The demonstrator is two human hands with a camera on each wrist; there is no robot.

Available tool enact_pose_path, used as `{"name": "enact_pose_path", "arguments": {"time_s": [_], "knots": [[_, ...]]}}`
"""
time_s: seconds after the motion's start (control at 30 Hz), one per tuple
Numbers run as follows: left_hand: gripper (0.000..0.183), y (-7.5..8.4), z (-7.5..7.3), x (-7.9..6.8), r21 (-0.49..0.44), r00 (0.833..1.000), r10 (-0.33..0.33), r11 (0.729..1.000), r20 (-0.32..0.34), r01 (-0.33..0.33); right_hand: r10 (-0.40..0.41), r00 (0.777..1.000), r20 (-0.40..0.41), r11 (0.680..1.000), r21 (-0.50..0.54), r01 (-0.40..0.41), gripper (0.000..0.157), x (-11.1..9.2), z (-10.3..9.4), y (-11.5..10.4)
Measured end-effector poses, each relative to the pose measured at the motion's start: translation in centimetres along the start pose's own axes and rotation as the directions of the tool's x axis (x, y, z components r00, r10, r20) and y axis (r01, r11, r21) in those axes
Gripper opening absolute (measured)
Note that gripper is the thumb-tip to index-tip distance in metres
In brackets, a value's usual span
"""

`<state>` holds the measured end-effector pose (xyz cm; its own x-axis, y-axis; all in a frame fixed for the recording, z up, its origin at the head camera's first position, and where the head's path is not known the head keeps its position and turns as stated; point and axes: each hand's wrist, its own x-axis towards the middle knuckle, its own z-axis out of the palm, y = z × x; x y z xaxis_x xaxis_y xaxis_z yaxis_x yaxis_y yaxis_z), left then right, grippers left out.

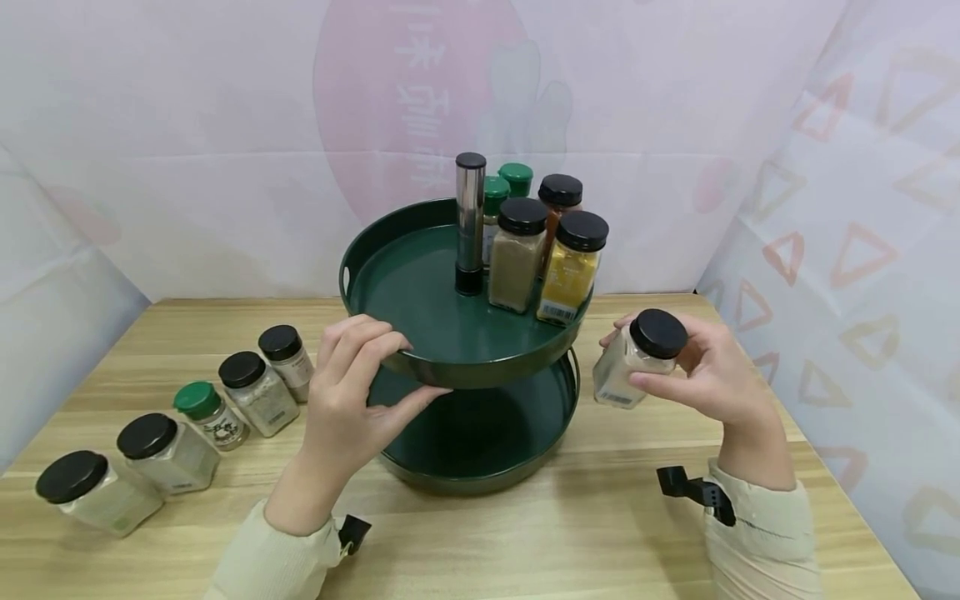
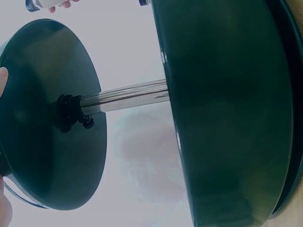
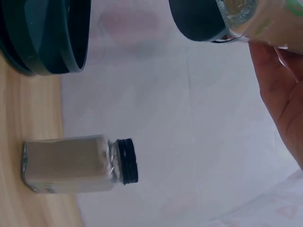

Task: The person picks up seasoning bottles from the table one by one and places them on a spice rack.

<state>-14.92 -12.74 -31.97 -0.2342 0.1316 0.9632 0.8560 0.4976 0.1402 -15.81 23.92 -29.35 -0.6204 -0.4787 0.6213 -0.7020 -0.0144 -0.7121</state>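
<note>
A dark green two-tier round tray stand (image 1: 420, 308) with a chrome post (image 1: 470, 217) stands on the wooden table. My left hand (image 1: 356, 387) pinches the upper tray's front-left rim, fingers over the edge and thumb underneath. To the right of the stand, my right hand (image 1: 708, 367) holds a square spice jar (image 1: 630, 371) with a black lid, between thumb and fingers. The held spice jar (image 3: 279, 23) is partly cut off in the right wrist view. Spice jars stand on the upper tray's right side, among them a yellow one (image 1: 570, 275) and a brown-grey one (image 1: 513, 267).
Several jars stand in a slanting row on the left, including a green-lidded one (image 1: 217, 421) and a large black-lidded one (image 1: 105, 496). Another black-lidded jar (image 3: 68, 165) stands on the table in the right wrist view. A printed cloth (image 1: 225, 167) hangs behind.
</note>
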Motion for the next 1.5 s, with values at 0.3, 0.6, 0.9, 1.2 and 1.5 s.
{"name": "enact_pose_path", "arguments": {"time_s": [0.3, 0.6, 0.9, 1.2, 1.5], "knots": [[0.047, 0.0, -0.1, 0.0, 0.003, 1.000, 0.002, 1.000, -0.012, -0.002, -0.194, 0.979, 0.059, 0.975, 0.118, 0.186, 0.040, 3.2, 1.1, -2.3], [0.047, 0.1, -0.1, 0.2, 0.004, 1.000, -0.001, 1.000, 0.004, 0.001, -0.299, 0.951, 0.077, 0.942, 0.183, 0.281, 0.036, 6.3, 1.7, -4.1], [0.048, 0.1, -0.1, 0.1, 0.011, 1.000, -0.008, 1.000, 0.009, 0.008, -0.280, 0.960, 0.025, 0.953, 0.132, 0.274, 0.038, 8.6, 2.7, -5.8], [0.048, 0.1, 0.0, 0.0, 0.011, 1.000, -0.002, 1.000, 0.004, 0.002, -0.090, 0.995, 0.043, 0.996, 0.025, 0.089, 0.043, 10.9, 4.7, -6.4], [0.049, 0.1, 0.1, 0.0, 0.012, 1.000, 0.001, 1.000, 0.010, -0.001, 0.116, 0.993, 0.016, 0.993, -0.031, -0.116, 0.048, 13.1, 7.9, -6.0]]}}
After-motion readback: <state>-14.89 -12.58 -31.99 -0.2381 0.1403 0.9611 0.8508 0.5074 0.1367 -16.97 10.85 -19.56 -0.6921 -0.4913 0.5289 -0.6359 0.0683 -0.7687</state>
